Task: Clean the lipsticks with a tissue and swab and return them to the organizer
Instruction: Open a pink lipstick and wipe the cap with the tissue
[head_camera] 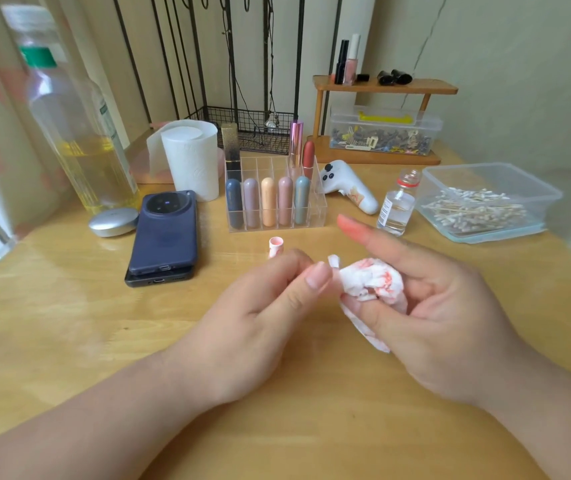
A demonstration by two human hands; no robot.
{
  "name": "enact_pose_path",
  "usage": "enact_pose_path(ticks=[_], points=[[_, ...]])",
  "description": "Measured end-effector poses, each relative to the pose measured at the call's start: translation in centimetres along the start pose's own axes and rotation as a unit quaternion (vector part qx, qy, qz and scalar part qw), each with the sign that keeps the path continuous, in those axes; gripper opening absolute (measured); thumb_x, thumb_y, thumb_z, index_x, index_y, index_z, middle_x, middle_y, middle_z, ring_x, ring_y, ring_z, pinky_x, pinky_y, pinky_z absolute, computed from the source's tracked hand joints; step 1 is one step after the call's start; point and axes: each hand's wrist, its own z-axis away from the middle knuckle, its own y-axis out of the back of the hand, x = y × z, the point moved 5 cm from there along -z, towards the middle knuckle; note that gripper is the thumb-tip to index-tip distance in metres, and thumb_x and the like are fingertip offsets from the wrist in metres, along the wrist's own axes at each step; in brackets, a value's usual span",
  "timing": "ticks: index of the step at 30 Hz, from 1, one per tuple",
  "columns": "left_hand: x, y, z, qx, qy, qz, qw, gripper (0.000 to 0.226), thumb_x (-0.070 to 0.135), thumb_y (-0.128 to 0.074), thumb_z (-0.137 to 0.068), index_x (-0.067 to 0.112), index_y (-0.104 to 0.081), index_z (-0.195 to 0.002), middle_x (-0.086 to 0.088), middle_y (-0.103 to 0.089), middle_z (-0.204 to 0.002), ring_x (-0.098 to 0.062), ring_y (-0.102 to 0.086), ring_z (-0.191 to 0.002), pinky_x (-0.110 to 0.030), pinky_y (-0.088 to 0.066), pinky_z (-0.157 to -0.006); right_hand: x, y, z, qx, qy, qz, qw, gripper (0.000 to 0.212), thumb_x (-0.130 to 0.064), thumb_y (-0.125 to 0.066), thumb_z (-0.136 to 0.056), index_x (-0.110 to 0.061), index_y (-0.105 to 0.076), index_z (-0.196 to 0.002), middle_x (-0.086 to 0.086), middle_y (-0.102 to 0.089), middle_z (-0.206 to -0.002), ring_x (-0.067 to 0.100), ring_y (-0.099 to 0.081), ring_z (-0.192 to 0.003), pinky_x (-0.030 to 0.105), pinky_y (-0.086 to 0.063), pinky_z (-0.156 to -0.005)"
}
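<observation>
My left hand (pixel 263 306) pinches a small white lipstick tube (pixel 334 262) between thumb and fingers; only its tip shows. My right hand (pixel 443 306) grips a crumpled, red-stained tissue (pixel 375 284) wrapped against that tube, and its index finger points forward with a red smear on the tip. The tube's white-and-pink cap (pixel 276 246) stands on the table just beyond my left hand. Behind it is the clear acrylic organizer (pixel 318 206), holding several capped lipsticks in its front row and three taller ones at the back. Cotton swabs lie in a clear plastic box (pixel 533 188) at the right.
A small glass vial (pixel 396 207) and a white handheld gadget (pixel 349 188) stand between organizer and swab box. Two stacked phones (pixel 164 233), a silver case (pixel 113 221), a tall oil bottle (pixel 79 133) and a tissue roll (pixel 192 157) are left. A wooden shelf (pixel 384 86) stands behind.
</observation>
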Motion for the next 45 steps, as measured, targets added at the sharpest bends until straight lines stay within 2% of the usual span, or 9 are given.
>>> enact_pose_path(ticks=[7,9,12,16,20,28,36,42,45], points=[[-1.1,-1.5,0.5,-0.064,0.101,0.215,0.969,0.051,0.052,-0.043,-0.096,0.003,-0.05,-0.084,-0.008,-0.035,-0.068,-0.022,-0.033,-0.049,-0.027,-0.04,-0.041,0.1,-0.7,0.1,-0.03,0.005,0.103,0.994,0.075,-0.001,-0.06,-0.087,-0.062,-0.05,-0.131,0.021,-0.072,-0.097,0.024,-0.045,-0.071,0.039,-0.044,-0.077],[-1.8,-1.4,0.7,-0.04,0.104,0.197,0.974,0.05,0.051,-0.045,-0.094,0.001,-0.049,-0.09,-0.002,-0.034,-0.067,-0.017,-0.032,-0.05,-0.028,-0.038,-0.04,0.0,-0.8,0.0,-0.029,-0.025,0.073,0.997,0.076,0.005,-0.063,-0.09,-0.059,-0.052,-0.131,0.006,-0.077,-0.092,0.026,-0.043,-0.069,0.038,-0.044,-0.073],[-1.6,-0.6,0.9,-0.006,0.039,0.059,0.997,0.038,0.057,-0.041,-0.098,0.022,-0.054,-0.093,0.014,-0.044,-0.065,-0.011,-0.04,-0.053,-0.031,-0.039,-0.051,0.2,-0.9,-0.3,-0.062,-0.093,-0.036,0.993,0.066,0.012,-0.061,-0.09,-0.034,-0.051,-0.137,-0.011,-0.076,-0.084,0.018,-0.051,-0.065,0.027,-0.047,-0.06],[0.1,0.3,0.9,0.022,-0.098,-0.195,0.976,0.029,0.058,-0.031,-0.1,0.033,-0.045,-0.099,0.016,-0.049,-0.073,-0.009,-0.047,-0.063,-0.024,-0.04,-0.058,0.5,-0.7,-0.6,-0.084,-0.167,-0.183,0.965,0.055,0.008,-0.059,-0.076,-0.013,-0.059,-0.127,0.015,-0.074,-0.109,0.024,-0.07,-0.105,0.028,-0.05,-0.097],[1.4,0.3,0.2,0.045,-0.162,-0.316,0.934,0.031,0.054,-0.027,-0.103,0.026,-0.041,-0.107,0.022,-0.037,-0.065,-0.011,-0.036,-0.057,-0.029,-0.029,-0.051,0.3,-0.3,-0.7,-0.069,-0.171,-0.288,0.94,0.052,0.01,-0.063,-0.072,0.0,-0.06,-0.123,0.024,-0.073,-0.105,0.026,-0.072,-0.097,0.028,-0.054,-0.091],[-0.9,0.0,0.1,-0.016,0.03,0.051,0.998,0.05,0.059,-0.036,-0.099,0.026,-0.064,-0.076,0.008,-0.046,-0.061,-0.015,-0.043,-0.056,-0.032,-0.04,-0.055,-0.2,-0.2,0.2,0.026,-0.028,-0.023,0.999,0.035,-0.009,-0.069,-0.081,-0.023,-0.067,-0.114,-0.001,-0.078,-0.087,0.007,-0.068,-0.071,0.015,-0.051,-0.065],[-2.0,-0.4,0.4,-0.017,0.079,0.082,0.993,0.028,0.051,-0.051,-0.094,0.03,-0.057,-0.075,-0.001,-0.045,-0.054,-0.02,-0.038,-0.046,-0.035,-0.03,-0.046,0.5,-0.7,-0.1,0.008,-0.058,0.047,0.997,0.044,-0.003,-0.071,-0.088,-0.032,-0.064,-0.12,-0.007,-0.078,-0.092,0.001,-0.064,-0.068,0.012,-0.047,-0.062],[-1.1,0.6,0.5,0.038,-0.042,-0.172,0.983,0.023,0.05,-0.046,-0.097,0.029,-0.055,-0.091,0.021,-0.05,-0.064,-0.003,-0.047,-0.059,-0.01,-0.033,-0.056,1.4,-0.4,-0.7,-0.032,-0.166,-0.048,0.984,0.038,-0.002,-0.069,-0.089,-0.017,-0.061,-0.123,0.0,-0.077,-0.106,0.023,-0.069,-0.108,0.06,-0.047,-0.097],[-1.2,0.5,0.6,0.031,-0.044,-0.173,0.983,0.024,0.051,-0.047,-0.099,0.03,-0.055,-0.092,0.017,-0.052,-0.066,-0.005,-0.048,-0.06,-0.012,-0.034,-0.057,1.4,-0.4,-0.6,-0.033,-0.166,-0.058,0.984,0.039,-0.004,-0.07,-0.086,-0.015,-0.061,-0.123,0.004,-0.077,-0.105,0.021,-0.07,-0.108,0.051,-0.052,-0.095]])
